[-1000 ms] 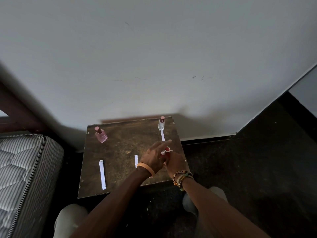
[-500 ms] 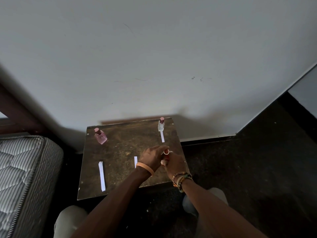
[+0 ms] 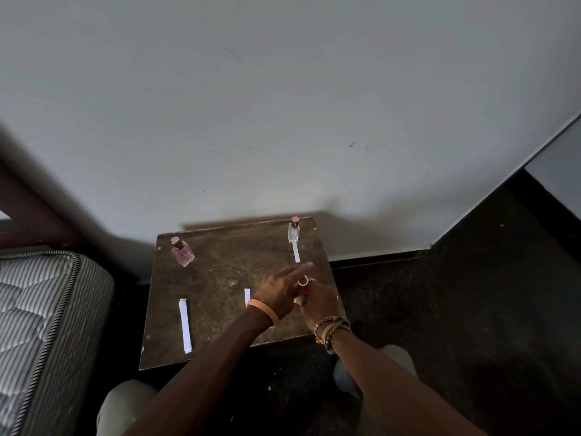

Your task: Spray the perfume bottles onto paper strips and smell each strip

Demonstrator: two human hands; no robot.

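The left hand [image 3: 278, 294] lies over the right side of the table [image 3: 220, 275] with its fingers stretched out and released. The forefinger points toward the far edge, its tip just short of the near end of a paper strip [image 3: 296, 253]. Half a second ago these fingers were curled down over the red cap; now they have straightened again, much as they lay a second ago. An orange wristband [image 3: 265, 312] circles this wrist.

The right hand [image 3: 319, 302] stays just beside the left, touching it, with its fingers wrapped round a small red-capped bottle [image 3: 302, 281]. It holds the bottle upright above the table's near right part. Only the cap and a pale sliver of the body show between the two hands. Whether the left thumb still touches the cap cannot be told, since the left hand covers that side. Beaded bracelets [image 3: 331, 330] sit on the right wrist.

Nothing else on the table has shifted. A clear bottle [image 3: 294, 231] stands upright at the far right corner, with the pointed-at strip lying directly in front of it. A pink bottle [image 3: 183, 255] stands at the far left corner, well apart from the hands. A long strip [image 3: 185, 325] lies near the front left, and a middle strip [image 3: 247, 296] shows just beside the left wrist, its lower part hidden by the arm.

A striped mattress [image 3: 41, 309] borders the table on the left, and a pale wall [image 3: 283, 105] rises behind it.
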